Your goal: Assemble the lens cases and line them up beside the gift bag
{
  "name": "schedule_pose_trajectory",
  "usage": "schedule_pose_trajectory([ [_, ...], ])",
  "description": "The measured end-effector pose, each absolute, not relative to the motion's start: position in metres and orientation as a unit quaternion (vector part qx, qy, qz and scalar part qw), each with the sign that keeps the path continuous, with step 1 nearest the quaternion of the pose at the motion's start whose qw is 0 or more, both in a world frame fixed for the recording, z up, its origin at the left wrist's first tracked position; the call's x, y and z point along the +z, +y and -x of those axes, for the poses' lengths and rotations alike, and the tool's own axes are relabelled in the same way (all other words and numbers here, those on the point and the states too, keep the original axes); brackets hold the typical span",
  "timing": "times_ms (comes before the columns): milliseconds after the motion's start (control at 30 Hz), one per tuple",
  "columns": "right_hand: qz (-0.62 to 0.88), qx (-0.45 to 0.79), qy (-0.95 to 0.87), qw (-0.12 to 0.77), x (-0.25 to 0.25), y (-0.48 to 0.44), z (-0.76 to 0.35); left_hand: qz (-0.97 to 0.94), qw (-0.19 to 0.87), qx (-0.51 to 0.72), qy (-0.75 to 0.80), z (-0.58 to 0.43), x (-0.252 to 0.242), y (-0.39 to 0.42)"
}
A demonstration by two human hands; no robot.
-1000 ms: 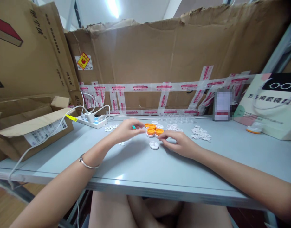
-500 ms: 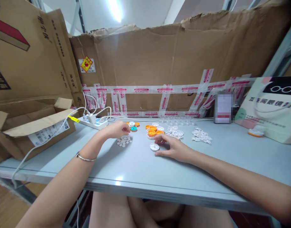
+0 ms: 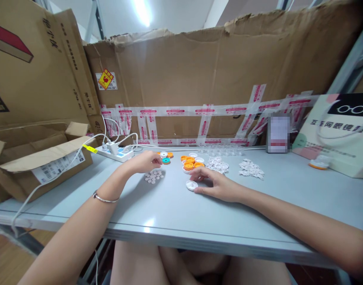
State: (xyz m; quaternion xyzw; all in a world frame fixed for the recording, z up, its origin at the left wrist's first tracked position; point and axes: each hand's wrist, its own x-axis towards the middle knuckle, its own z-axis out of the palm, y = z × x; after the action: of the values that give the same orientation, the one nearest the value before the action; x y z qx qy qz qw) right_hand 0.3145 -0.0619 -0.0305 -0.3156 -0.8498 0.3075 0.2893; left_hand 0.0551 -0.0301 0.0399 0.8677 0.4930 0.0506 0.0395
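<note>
My right hand (image 3: 212, 184) rests on the table with thumb and fingers curved round a white round cap (image 3: 191, 185), the thumb touching its rim. The cap lies flat, with something whitish inside that I cannot make out. My left hand (image 3: 148, 161) hangs above a scatter of small white discs (image 3: 153, 177), its fingers pinched together; what they hold, if anything, is too small to see. Just beyond those fingertips lie a teal ring-shaped cap (image 3: 165, 160) and several orange and white ones. Behind my right fingers sits a cluster of orange caps (image 3: 188, 166) and white caps.
White ring-like pieces (image 3: 217, 165) and another white pile (image 3: 251, 169) lie to the right. Clear round pieces (image 3: 221, 151) line the back. A phone (image 3: 278, 133), a paper bag (image 3: 338, 134), a power strip (image 3: 116, 153) and an open carton (image 3: 48, 158) stand around the table (image 3: 163, 213).
My right thumb has closed in against the white cap's rim. My left hand keeps its pinch in nearly the same place. The whole view has shifted slightly.
</note>
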Motion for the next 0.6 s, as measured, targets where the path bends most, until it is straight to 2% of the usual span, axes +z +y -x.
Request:
schedule_pose_trajectory([
  [300,0.312,0.312,-0.851,0.284,-0.030,-0.062,-0.315,-0.870,-0.028,0.191,0.453,-0.048,0.025,-0.006],
  [600,0.307,0.311,-0.854,0.284,-0.030,-0.065,-0.314,-0.886,-0.045,0.180,0.426,-0.053,0.005,0.009],
])
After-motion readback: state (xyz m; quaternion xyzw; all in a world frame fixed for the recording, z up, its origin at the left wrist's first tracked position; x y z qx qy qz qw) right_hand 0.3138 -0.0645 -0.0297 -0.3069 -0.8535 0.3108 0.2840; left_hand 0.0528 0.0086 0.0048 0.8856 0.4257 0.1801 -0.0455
